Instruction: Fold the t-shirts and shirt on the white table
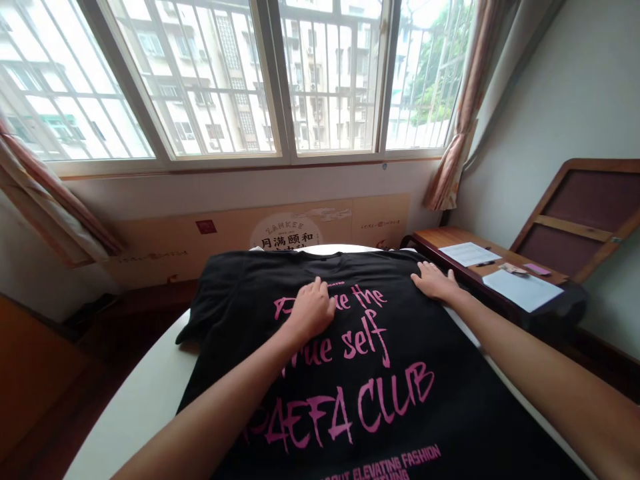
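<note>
A black T-shirt (400, 347) with pink lettering lies spread flat across a white round table (145, 393). My left hand (313, 307) rests palm down on the upper middle of the shirt, over the printed words, fingers lying flat and close together. My right hand (435, 280) presses flat on the shirt's far right edge near the shoulder, fingers stretched out. Neither hand holds anything.
A dark wooden side table (450, 240) at the right carries sheets of paper (523, 290), a pen and small cards. A framed board (580, 217) leans on the right wall. A cardboard panel (230, 237) stands under the window; curtains hang at both sides.
</note>
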Motion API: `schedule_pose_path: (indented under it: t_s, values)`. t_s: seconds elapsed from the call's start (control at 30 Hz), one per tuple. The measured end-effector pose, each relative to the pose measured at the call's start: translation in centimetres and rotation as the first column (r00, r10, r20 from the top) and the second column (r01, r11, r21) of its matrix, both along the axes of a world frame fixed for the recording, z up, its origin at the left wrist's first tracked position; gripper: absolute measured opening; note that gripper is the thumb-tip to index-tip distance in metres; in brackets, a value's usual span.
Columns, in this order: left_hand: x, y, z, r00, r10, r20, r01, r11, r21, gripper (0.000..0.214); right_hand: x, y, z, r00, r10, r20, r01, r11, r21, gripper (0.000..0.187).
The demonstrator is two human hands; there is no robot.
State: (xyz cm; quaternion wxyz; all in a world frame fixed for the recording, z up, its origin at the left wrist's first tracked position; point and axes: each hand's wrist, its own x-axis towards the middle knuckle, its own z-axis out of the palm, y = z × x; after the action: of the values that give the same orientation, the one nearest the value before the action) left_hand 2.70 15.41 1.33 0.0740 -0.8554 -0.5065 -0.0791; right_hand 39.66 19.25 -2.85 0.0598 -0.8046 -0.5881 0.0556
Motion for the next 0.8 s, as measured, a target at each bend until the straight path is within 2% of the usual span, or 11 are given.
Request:
schedule_pose_path:
  t_s: [0.07,0.17,0.27,0.33,0.43,0.53,0.6,0.63,0.7,0.73,0.8]
  values:
    - [0.7,-5.1,-0.1,0.989,-0.143,0.027,0.144,0.988,-0.057,0.057,-0.3,1.2,0.9,1.0,0.015,0.02,-0.016,0.999,0.044,0.069]
    - [1.5,-12.4,-1.3,0.926,-0.375,0.053,0.379,0.92,-0.098,0.067,-1.1,3.6,1.8,0.999,0.052,-0.005,-0.051,0.994,0.101,0.067]
    - [1.6,-16.7,-3.8,0.814,-0.58,-0.007,0.58,0.814,-0.013,0.069,-1.8,5.3,1.3,0.998,0.038,-0.053,-0.035,0.998,0.059,0.071]
    - [1.4,-17.5,-5.4,0.787,-0.614,-0.062,0.617,0.783,0.076,0.061,-2.1,5.7,0.3,0.998,0.01,-0.059,-0.007,0.999,0.042,0.073]
    - [1.2,-17.4,-6.9,0.792,-0.602,-0.099,0.61,0.778,0.152,0.058,-2.1,5.4,-0.7,0.998,-0.014,-0.056,0.017,0.999,0.04,0.073]
    - [1.2,-17.2,-7.1,0.794,-0.594,-0.129,0.607,0.77,0.196,0.058,-2.5,4.6,-0.4,0.998,-0.031,-0.045,0.034,0.998,0.059,0.072]
    - [1.3,-17.2,-6.9,0.79,-0.593,-0.156,0.613,0.755,0.232,0.057,-3.5,3.7,0.3,0.999,-0.026,0.04,0.019,0.986,0.165,0.07]
    - [1.3,-17.2,-6.9,0.787,-0.594,-0.166,0.617,0.747,0.248,0.056,-4.3,3.1,0.7,0.994,0.005,0.113,-0.032,0.97,0.24,0.066]
    - [1.4,-17.2,-7.1,0.783,-0.598,-0.171,0.62,0.735,0.273,0.056,-6.6,1.2,1.3,0.955,0.13,0.267,-0.217,0.919,0.329,0.058]
    - [1.4,-17.2,-7.3,0.783,-0.6,-0.166,0.621,0.732,0.281,0.055,-8.0,0.0,1.4,0.923,0.215,0.319,-0.32,0.889,0.327,0.055]
    - [1.4,-17.1,-7.8,0.782,-0.605,-0.149,0.62,0.732,0.281,0.054,-10.9,-3.3,1.3,0.875,0.367,0.316,-0.453,0.852,0.264,0.05]
